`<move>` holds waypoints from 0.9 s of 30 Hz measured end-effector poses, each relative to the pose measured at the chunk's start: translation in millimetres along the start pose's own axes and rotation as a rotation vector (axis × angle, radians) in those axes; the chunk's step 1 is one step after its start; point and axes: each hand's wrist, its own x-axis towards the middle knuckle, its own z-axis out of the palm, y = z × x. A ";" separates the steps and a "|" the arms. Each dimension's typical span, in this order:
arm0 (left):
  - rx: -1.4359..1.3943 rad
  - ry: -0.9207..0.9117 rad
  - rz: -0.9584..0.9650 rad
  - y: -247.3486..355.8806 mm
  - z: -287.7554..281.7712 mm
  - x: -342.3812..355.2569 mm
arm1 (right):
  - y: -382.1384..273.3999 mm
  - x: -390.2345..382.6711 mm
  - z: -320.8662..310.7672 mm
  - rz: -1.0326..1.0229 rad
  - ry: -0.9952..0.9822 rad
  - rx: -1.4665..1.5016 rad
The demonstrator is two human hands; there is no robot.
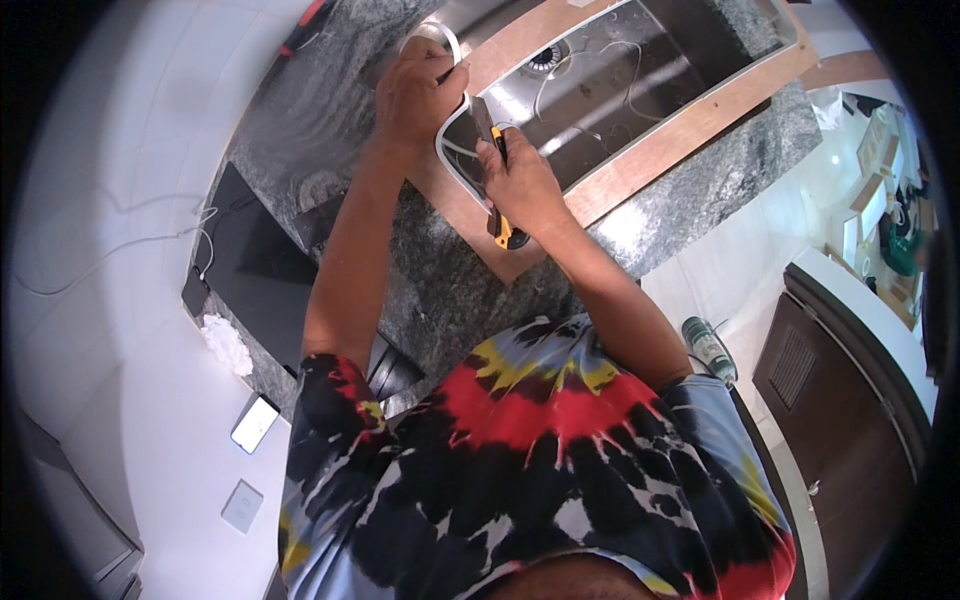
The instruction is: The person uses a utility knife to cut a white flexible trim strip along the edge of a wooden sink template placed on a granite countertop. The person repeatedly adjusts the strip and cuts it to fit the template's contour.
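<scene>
A white wall [100,350] stands left, a brown vented door [840,410] right

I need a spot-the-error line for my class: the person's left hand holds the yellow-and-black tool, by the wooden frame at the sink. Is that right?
Not quite: the head view shows the right hand holding the yellow-and-black tool, while the left hand grips the white strip. The tool is indeed by the wooden frame at the sink.

We lose the cutter's [506,236] middle under the right hand's grip [527,190]. Left hand's grip [415,97] hides a stretch of white strip [439,143]; we can't see all its fingers. Top edge crops the sink [590,118] and red-black tool [312,13]. Far-right clutter [897,240]: too small for us.
</scene>
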 end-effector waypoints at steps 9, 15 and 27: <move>-0.104 0.082 -0.123 0.1 10.2 -11.2 | -13.5 -5.3 -1.7 0.004 0.024 -0.066; -0.007 0.105 -0.137 -14.8 13.1 -8.8 | -17.2 -0.6 -3.7 0.031 -0.075 0.019; -0.070 0.230 -0.170 -9.3 13.4 -12.4 | -9.6 10.9 8.6 -0.021 -0.074 -0.005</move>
